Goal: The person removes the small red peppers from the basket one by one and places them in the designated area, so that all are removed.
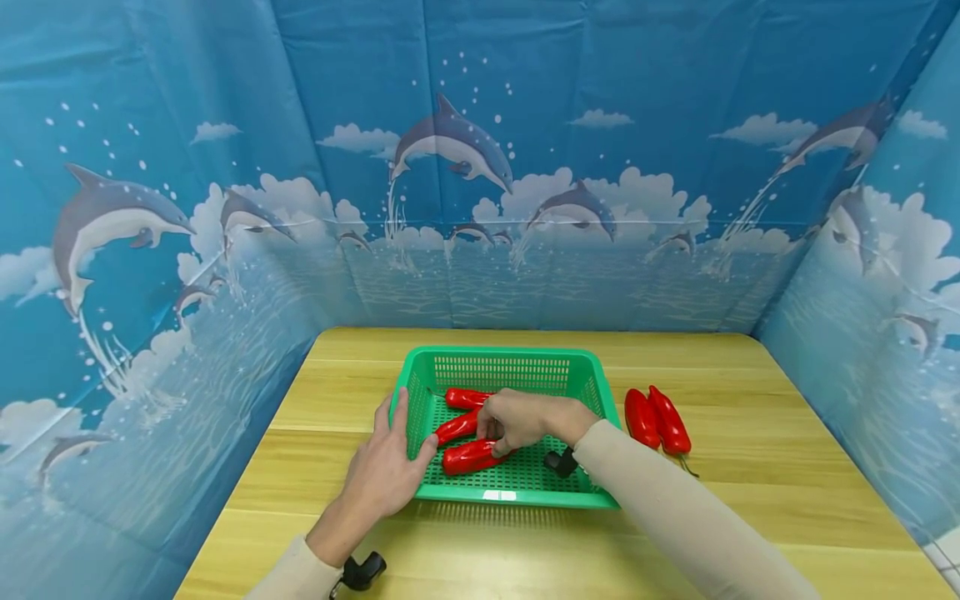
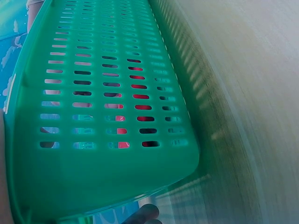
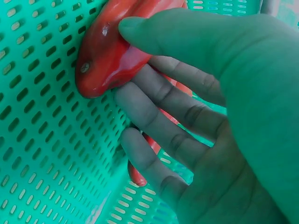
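A green plastic basket (image 1: 517,497) with slotted walls stands on the table, several glossy red peppers inside it. My right hand (image 1: 517,419) reaches down into it and holds the nearest red pepper (image 1: 468,458). In the right wrist view, the thumb lies on top of that pepper (image 3: 100,58) and the fingers are against its side. Two more red peppers, one in the middle (image 1: 456,427) and one behind (image 1: 463,398), lie to the left of this hand, partly hidden by it. My left hand (image 1: 386,468) rests at the basket's front left corner, fingers extended along the rim.
To the right of the basket, two red peppers (image 1: 671,423) lie side by side on the wooden table (image 1: 780,492). A blue dolphin-printed curtain (image 1: 525,275) encloses the table at the back and sides. Black wrist camera parts (image 1: 363,572) sit by the left wrist.
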Demonstrator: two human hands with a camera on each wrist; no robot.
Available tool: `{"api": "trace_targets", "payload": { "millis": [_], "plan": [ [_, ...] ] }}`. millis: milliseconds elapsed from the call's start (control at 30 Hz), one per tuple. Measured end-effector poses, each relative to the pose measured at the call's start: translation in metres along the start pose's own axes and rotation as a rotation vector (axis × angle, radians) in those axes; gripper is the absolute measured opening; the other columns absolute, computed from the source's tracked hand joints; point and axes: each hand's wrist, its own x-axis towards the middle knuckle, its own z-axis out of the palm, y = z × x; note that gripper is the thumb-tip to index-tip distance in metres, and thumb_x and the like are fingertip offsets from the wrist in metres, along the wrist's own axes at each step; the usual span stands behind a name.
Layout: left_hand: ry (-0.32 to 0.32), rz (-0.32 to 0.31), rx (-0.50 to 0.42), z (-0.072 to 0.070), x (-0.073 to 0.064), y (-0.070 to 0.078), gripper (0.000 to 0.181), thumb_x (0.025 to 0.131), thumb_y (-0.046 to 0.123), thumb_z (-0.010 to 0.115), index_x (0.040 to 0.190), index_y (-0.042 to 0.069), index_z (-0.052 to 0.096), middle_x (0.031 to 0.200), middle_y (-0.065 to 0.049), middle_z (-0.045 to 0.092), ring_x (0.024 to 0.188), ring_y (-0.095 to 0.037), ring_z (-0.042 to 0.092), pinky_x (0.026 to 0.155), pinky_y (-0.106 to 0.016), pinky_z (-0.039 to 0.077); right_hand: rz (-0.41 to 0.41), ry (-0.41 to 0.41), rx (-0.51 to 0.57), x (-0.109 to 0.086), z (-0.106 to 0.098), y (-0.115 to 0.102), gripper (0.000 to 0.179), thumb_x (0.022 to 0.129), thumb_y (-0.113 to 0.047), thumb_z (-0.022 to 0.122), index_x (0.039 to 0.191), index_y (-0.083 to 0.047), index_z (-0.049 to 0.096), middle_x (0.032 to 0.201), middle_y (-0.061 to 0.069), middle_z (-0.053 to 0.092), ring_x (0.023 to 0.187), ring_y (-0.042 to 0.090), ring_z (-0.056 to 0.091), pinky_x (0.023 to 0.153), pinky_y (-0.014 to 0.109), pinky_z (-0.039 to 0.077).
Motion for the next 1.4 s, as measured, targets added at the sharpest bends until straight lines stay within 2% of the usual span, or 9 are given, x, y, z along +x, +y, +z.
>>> {"api": "trace_targets", "payload": {
  "millis": [333, 567, 967, 1200, 1400],
  "plan": [
    [0.005, -0.003, 0.008, -0.0008, -0.0005, 0.0011, 0.100, 0.115, 0.052, 0.067, 0.189, 0.010, 0.015, 0.192, -0.022, 0.025, 0.065, -0.027, 0.061, 0.064, -0.040, 0.055, 0.007, 0.001, 0.016, -0.0019, -0.0024, -0.0008, 0.014, 0.102, -0.012, 0.092, 0.113, -0.016, 0.084, 0.101, -0.010, 0.080, 0.089, 0.003, 0.070, 0.089, 0.026, 0.063],
    [0.003, -0.005, 0.000, -0.0022, -0.0017, 0.0019, 0.098, 0.115, 0.051, 0.066, 0.189, 0.010, 0.015, 0.191, -0.023, 0.025, 0.062, -0.027, 0.058, 0.061, -0.039, 0.053, 0.002, -0.001, 0.036, -0.0027, -0.0028, 0.0008, 0.016, 0.102, -0.010, 0.090, 0.114, -0.016, 0.082, 0.104, -0.009, 0.080, 0.091, 0.004, 0.070, 0.090, 0.027, 0.062],
    [0.012, 0.002, 0.017, -0.0014, -0.0004, 0.0013, 0.098, 0.115, 0.051, 0.067, 0.188, 0.009, 0.017, 0.191, -0.024, 0.027, 0.067, -0.029, 0.063, 0.065, -0.043, 0.058, -0.008, 0.002, 0.033, -0.0030, -0.0029, 0.0027, 0.016, 0.103, -0.010, 0.089, 0.114, -0.016, 0.080, 0.105, -0.007, 0.080, 0.092, 0.005, 0.069, 0.091, 0.027, 0.062],
    [0.009, -0.002, 0.030, 0.0001, 0.0000, 0.0007, 0.100, 0.115, 0.054, 0.066, 0.189, 0.010, 0.015, 0.192, -0.023, 0.025, 0.073, -0.033, 0.067, 0.067, -0.044, 0.058, -0.012, 0.014, 0.038, -0.0040, -0.0041, 0.0031, 0.016, 0.103, -0.010, 0.089, 0.114, -0.016, 0.080, 0.103, -0.009, 0.079, 0.091, 0.006, 0.069, 0.089, 0.028, 0.061],
    [0.009, -0.002, 0.033, 0.0007, -0.0004, 0.0006, 0.100, 0.114, 0.054, 0.067, 0.188, 0.009, 0.016, 0.191, -0.023, 0.026, 0.081, -0.038, 0.072, 0.072, -0.050, 0.063, -0.002, 0.021, 0.052, -0.0049, -0.0049, 0.0029, 0.017, 0.103, -0.010, 0.090, 0.115, -0.016, 0.080, 0.102, -0.009, 0.078, 0.090, 0.008, 0.069, 0.089, 0.029, 0.061]
  ]
}}
